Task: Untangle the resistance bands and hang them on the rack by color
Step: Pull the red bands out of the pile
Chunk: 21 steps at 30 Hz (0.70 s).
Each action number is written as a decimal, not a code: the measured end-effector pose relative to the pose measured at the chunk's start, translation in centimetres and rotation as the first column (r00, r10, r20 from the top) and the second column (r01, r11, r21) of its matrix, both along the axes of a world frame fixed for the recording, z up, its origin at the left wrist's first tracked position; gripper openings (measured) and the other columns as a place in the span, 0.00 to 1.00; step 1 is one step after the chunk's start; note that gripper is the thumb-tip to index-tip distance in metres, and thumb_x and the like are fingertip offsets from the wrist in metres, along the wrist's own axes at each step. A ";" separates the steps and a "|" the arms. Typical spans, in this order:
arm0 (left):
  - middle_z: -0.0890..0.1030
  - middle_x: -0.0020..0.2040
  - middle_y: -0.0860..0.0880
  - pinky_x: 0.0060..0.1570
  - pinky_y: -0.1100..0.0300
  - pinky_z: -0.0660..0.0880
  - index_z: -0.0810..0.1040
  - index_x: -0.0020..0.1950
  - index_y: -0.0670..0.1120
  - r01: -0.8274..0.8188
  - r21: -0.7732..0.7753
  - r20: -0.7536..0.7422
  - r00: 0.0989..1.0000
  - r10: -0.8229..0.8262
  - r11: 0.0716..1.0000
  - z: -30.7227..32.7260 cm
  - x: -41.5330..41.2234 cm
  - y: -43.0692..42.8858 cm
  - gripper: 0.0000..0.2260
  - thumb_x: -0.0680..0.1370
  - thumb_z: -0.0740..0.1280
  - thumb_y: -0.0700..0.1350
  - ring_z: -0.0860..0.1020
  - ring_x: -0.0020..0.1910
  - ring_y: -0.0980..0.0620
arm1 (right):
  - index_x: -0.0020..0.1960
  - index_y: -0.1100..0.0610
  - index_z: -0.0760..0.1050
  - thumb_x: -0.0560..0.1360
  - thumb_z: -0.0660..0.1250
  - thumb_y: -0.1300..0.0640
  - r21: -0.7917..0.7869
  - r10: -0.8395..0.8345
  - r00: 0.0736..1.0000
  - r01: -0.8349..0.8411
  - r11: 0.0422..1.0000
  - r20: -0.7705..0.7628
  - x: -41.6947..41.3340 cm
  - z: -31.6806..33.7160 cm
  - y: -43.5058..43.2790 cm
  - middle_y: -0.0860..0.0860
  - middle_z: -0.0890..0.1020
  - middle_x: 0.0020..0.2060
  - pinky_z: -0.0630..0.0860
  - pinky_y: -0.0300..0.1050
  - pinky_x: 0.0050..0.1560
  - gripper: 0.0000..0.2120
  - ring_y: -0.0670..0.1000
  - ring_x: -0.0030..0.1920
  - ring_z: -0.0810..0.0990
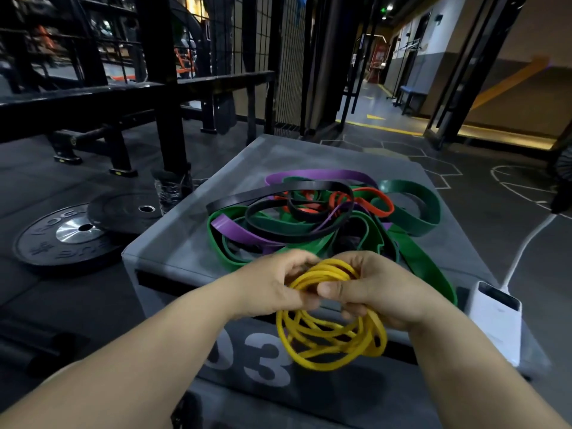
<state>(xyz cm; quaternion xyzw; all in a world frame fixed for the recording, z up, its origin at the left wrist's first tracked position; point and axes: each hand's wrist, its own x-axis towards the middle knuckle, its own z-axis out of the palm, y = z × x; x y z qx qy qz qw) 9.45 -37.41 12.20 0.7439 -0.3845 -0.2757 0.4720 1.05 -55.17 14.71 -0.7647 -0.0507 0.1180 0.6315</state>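
- Your left grip (272, 286) and right grip (382, 292) are both clamped on the yellow bands (374, 335). Fingers and thumbs pinch the top of the bundle, and its loops hang below them.
- That bundle is in the air over the near edge of the worktop (185, 236). It is apart from the pile (309, 224) of green, purple, black and red bands lying further back.
- Step in hand, as I read it: separating the yellow loops. Nothing looks hung yet, so the task seems early.
- To do it well, hold one strand fixed in the left grip and let the right follow a single loop round. Feed it out through the crossings rather than tugging, since stretched rubber would likely tighten them.
- Let the lower loops dangle free so you can see which passes through which.
- Keep the bundle off the pile, or it may snag there.
- Mind the power bank (495, 317) and its cable at the worktop's right corner, because a swinging loop could catch it.
- Which bar of the black frame (164, 88) serves as rack, I cannot tell.
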 end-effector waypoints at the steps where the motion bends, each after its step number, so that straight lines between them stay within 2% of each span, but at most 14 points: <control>1: 0.81 0.48 0.55 0.56 0.52 0.77 0.78 0.54 0.54 -0.011 -0.006 0.028 1.000 0.011 1.000 0.1 0.0 0.0 0.11 0.74 0.73 0.44 0.80 0.49 0.58 | 0.44 0.63 0.77 0.68 0.76 0.63 0.007 0.037 0.999 -0.037 0.999 -0.001 0.0 0.1 0.0 0.50 0.76 0.27 0.75 0.40 0.30 0.10 0.46 0.24 0.72; 2: 0.81 0.42 0.53 0.52 0.50 0.78 0.80 0.49 0.52 -0.026 -0.034 0.033 0.999 0.027 0.999 0.2 -0.1 0.0 0.06 0.74 0.72 0.46 0.80 0.43 0.55 | 0.44 0.62 0.78 0.68 0.74 0.64 0.024 0.056 0.998 -0.056 0.998 0.000 0.0 0.2 -0.1 0.50 0.78 0.29 0.76 0.39 0.31 0.07 0.46 0.26 0.75; 4: 0.78 0.35 0.51 0.41 0.52 0.77 0.80 0.41 0.53 -0.087 -0.128 -0.012 0.996 0.086 0.988 0.4 -0.3 0.3 0.01 0.72 0.69 0.49 0.78 0.35 0.53 | 0.44 0.60 0.78 0.65 0.73 0.67 0.090 0.028 1.000 -0.028 0.996 0.004 0.0 0.3 0.0 0.52 0.79 0.32 0.77 0.40 0.32 0.09 0.48 0.29 0.78; 7: 0.73 0.28 0.50 0.29 0.60 0.70 0.78 0.37 0.53 -0.245 -0.295 -0.139 0.967 0.213 0.923 1.1 -0.7 1.1 0.06 0.73 0.67 0.45 0.72 0.26 0.54 | 0.54 0.63 0.75 0.63 0.73 0.68 0.116 -0.048 0.995 0.038 0.992 0.085 0.6 -0.1 0.3 0.54 0.79 0.38 0.80 0.47 0.41 0.19 0.52 0.38 0.79; 9: 0.72 0.26 0.49 0.28 0.61 0.68 0.76 0.37 0.50 -0.323 -0.371 -0.145 0.946 0.289 0.871 1.8 -1.1 1.8 0.05 0.72 0.67 0.43 0.69 0.25 0.53 | 0.58 0.59 0.76 0.64 0.73 0.67 0.076 -0.069 0.988 0.059 0.995 0.141 0.9 -0.2 1.0 0.56 0.80 0.43 0.79 0.54 0.49 0.23 0.55 0.44 0.79; 11: 0.72 0.25 0.49 0.31 0.59 0.69 0.78 0.35 0.52 -0.382 -0.420 -0.160 0.924 0.348 0.823 2.6 -1.5 3.0 0.07 0.72 0.66 0.42 0.71 0.25 0.52 | 0.53 0.58 0.79 0.65 0.72 0.67 0.087 -0.022 0.989 0.009 0.996 0.145 1.1 -0.1 1.9 0.57 0.81 0.42 0.79 0.50 0.47 0.17 0.55 0.44 0.80; 13: 0.70 0.25 0.50 0.35 0.54 0.69 0.78 0.32 0.54 -0.467 -0.458 -0.245 0.884 0.398 0.756 3.5 -1.6 4.3 0.11 0.72 0.66 0.41 0.72 0.25 0.50 | 0.45 0.56 0.82 0.65 0.71 0.67 0.107 0.045 0.988 -0.061 0.992 0.147 1.2 0.0 3.1 0.54 0.83 0.38 0.78 0.44 0.43 0.11 0.55 0.43 0.82; 16: 0.71 0.26 0.48 0.37 0.51 0.68 0.75 0.32 0.49 -0.583 -0.486 -0.305 0.811 0.499 0.651 4.8 -1.9 7.1 0.12 0.76 0.66 0.39 0.72 0.25 0.49 | 0.37 0.54 0.82 0.64 0.74 0.59 0.290 0.047 0.979 -0.105 0.951 0.200 1.5 0.8 5.9 0.51 0.83 0.35 0.79 0.45 0.44 0.03 0.54 0.46 0.83; 18: 0.72 0.26 0.47 0.33 0.54 0.67 0.72 0.34 0.46 -0.630 -0.477 -0.289 0.771 0.567 0.613 5.4 -2.2 8.9 0.13 0.78 0.65 0.39 0.71 0.25 0.48 | 0.35 0.54 0.81 0.64 0.76 0.50 0.412 -0.008 0.974 -0.088 0.907 0.225 2.0 1.7 8.1 0.51 0.82 0.33 0.80 0.48 0.45 0.08 0.57 0.49 0.83; 19: 0.73 0.26 0.46 0.32 0.55 0.67 0.71 0.34 0.45 -0.649 -0.470 -0.273 0.752 0.600 0.599 5.8 -2.6 10.0 0.12 0.78 0.65 0.40 0.71 0.25 0.48 | 0.34 0.54 0.80 0.67 0.74 0.48 0.446 -0.027 0.972 -0.083 0.891 0.234 2.3 2.4 9.3 0.52 0.81 0.32 0.80 0.48 0.43 0.10 0.57 0.47 0.84; 21: 0.74 0.28 0.44 0.30 0.57 0.70 0.71 0.35 0.43 -0.677 -0.459 -0.249 0.720 0.648 0.576 6.6 -3.6 12.4 0.12 0.79 0.65 0.42 0.73 0.27 0.47 | 0.33 0.54 0.80 0.72 0.65 0.51 0.456 -0.029 0.967 -0.092 0.885 0.253 2.6 3.8 11.9 0.52 0.78 0.29 0.78 0.46 0.38 0.12 0.54 0.37 0.82</control>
